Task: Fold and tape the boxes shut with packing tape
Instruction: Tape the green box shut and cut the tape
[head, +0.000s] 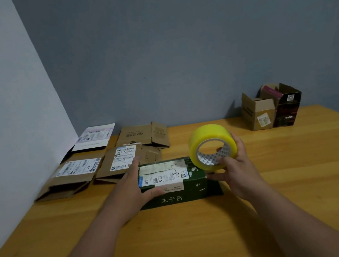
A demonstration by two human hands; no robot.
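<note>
Green box (172, 184): laid on its side on the wooden table (280, 178), near the middle; white label on top
Left hand (132, 190): fingers laid straight along the box's left end, thumb pressed on its front
Right hand (238, 168): yellow tape roll (211, 146) gripped, fingers hooked through its core, held above the box's right end
Flattened boxes (95, 162): spread at far left
Folded boxes (270, 107): stood at far right

Dim, soft, wide-angle edge distortion

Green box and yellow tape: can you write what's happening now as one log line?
step: taping green box | left hand: steadies box end | right hand: holds tape roll above box | table: flattened boxes wait
</note>
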